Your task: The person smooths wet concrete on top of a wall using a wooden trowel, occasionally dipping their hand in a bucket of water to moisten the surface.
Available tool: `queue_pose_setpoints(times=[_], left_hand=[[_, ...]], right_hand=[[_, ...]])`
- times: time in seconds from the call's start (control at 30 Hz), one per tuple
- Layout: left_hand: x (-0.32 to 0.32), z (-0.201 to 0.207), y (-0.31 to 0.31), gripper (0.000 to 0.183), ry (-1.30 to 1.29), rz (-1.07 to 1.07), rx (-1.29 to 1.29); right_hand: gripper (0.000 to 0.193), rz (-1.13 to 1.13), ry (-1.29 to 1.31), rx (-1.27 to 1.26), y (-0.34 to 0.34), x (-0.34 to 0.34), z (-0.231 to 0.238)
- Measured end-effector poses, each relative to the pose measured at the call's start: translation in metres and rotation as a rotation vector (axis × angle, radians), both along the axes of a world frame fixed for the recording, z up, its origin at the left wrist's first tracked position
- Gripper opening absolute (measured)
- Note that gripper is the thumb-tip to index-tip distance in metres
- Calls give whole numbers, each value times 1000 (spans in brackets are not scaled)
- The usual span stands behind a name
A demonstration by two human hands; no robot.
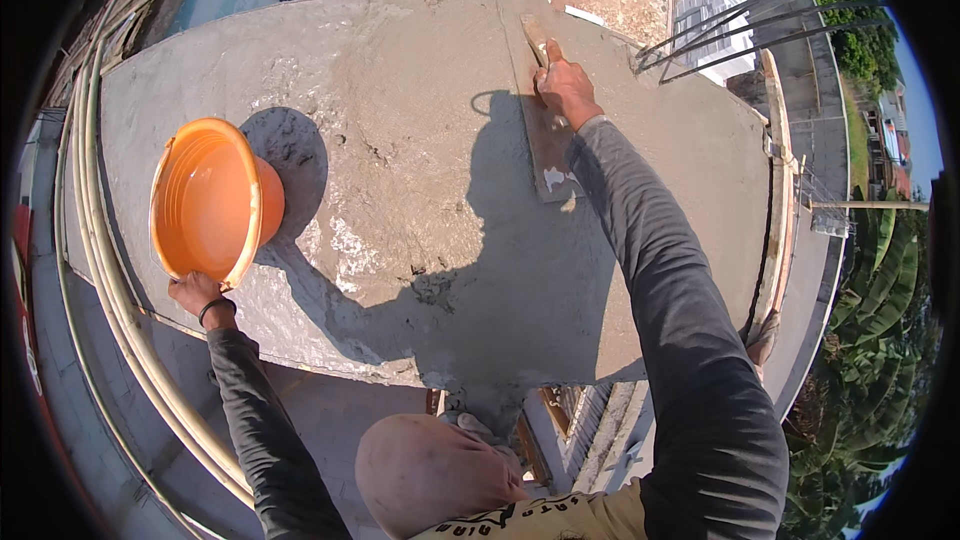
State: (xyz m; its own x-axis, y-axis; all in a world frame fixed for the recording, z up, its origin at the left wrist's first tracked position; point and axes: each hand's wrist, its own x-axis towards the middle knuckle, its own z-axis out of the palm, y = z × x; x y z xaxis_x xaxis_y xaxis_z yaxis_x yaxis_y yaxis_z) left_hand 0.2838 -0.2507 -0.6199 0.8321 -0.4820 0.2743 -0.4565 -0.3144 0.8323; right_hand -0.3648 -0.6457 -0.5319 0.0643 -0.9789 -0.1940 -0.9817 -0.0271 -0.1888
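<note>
My left hand (pixel 197 292) is closed on the near rim of an orange bucket (pixel 262 202), which is tilted so that its mouth faces left and toward me. Liquid or wet residue seems to lie inside, but I cannot tell how much. Far off to the right, my right hand (pixel 567 86) grips the handle of a long plastering float (pixel 520 35). The float lies flat against the wet grey concrete (pixel 410 70), its length running away from me. Smooth concrete surrounds the float, while rougher, whitish patches show in the middle, beside the bucket's shadow.
Bamboo poles (pixel 100 240) run along the left side. Steel rebar rods (pixel 760 25) stick out at the far right. A wooden form board (pixel 778 210) edges the slab's right side. Below the near edge are planks and a lower level. Banana plants (pixel 870 340) grow at right.
</note>
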Motion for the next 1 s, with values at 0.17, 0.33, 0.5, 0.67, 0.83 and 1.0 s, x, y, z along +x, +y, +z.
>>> queue_pose_setpoints(times=[0.17,0.33,0.5,0.67,0.83,1.0], left_hand=[[48,-1,28,18,-720,-13,969],[26,-35,8,22,-794,53,917],[25,-39,22,19,-240,202,305],[4,-11,18,14,-540,137,542],[-49,57,-28,14,-141,208,94],[-20,44,-9,10,-68,86,128]], right_hand=[[65,-4,-104,62,8,55,5],[67,-18,-115,6,-1,81,0],[72,308,-52,25,150,19,-11],[73,-7,-34,-16,223,-65,-20],[61,13,-187,-10,100,50,0],[73,489,-342,54,205,153,-16]])
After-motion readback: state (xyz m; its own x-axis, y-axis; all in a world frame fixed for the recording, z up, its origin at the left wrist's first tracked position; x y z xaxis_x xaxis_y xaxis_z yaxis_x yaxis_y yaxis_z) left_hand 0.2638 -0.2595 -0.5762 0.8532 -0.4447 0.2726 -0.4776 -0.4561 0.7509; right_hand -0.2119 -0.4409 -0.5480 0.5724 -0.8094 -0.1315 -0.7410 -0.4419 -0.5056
